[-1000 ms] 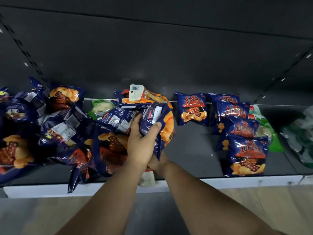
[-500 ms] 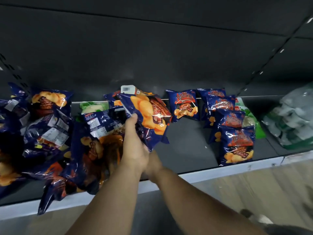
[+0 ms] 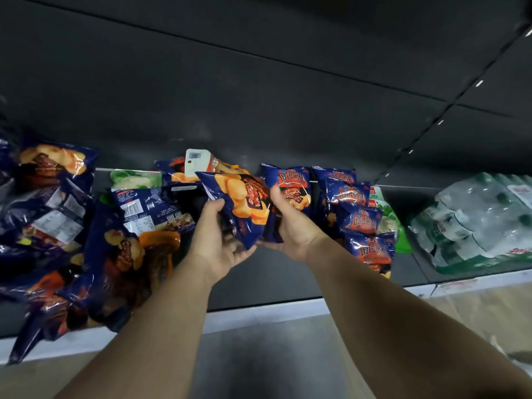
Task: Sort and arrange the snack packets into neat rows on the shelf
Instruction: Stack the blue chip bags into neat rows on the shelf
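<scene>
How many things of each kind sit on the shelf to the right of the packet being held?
Right of the held packet:
Small blue packets: 5
Green packets: 1 plainly seen, partly hidden behind the blue ones
Wrapped packs of bottles: 1
Total: 7

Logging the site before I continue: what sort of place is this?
Probably a shop aisle: a dark retail shelf holding many identical blue snack packets, a barcode tag, and shrink-wrapped bottle packs.

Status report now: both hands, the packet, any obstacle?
Left hand and right hand both grip one blue packet. Held above shelf. Row of packets close right.
</scene>
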### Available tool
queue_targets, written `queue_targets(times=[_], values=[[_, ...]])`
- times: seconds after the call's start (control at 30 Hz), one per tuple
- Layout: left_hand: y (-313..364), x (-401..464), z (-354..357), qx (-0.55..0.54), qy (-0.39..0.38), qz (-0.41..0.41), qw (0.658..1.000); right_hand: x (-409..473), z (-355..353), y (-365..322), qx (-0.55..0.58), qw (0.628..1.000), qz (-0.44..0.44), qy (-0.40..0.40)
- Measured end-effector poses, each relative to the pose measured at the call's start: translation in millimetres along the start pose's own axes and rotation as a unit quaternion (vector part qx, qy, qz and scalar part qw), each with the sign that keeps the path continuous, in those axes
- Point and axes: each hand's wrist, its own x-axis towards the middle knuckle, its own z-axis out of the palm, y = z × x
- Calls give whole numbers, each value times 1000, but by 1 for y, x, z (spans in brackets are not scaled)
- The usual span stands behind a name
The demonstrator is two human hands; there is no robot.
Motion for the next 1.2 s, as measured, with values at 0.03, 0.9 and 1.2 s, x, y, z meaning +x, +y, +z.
queue_targets(times=[0.03, 0.9, 1.2], values=[[1, 0, -1, 10, 4, -3, 1000, 0, -1, 2, -13, 1000, 2, -7], [-35, 24, 18, 126, 44, 134, 982, -4, -53, -10, -159, 987, -38, -9], [-46, 32, 36, 19, 106, 143, 984, 0, -70, -9, 54, 997, 51, 26]])
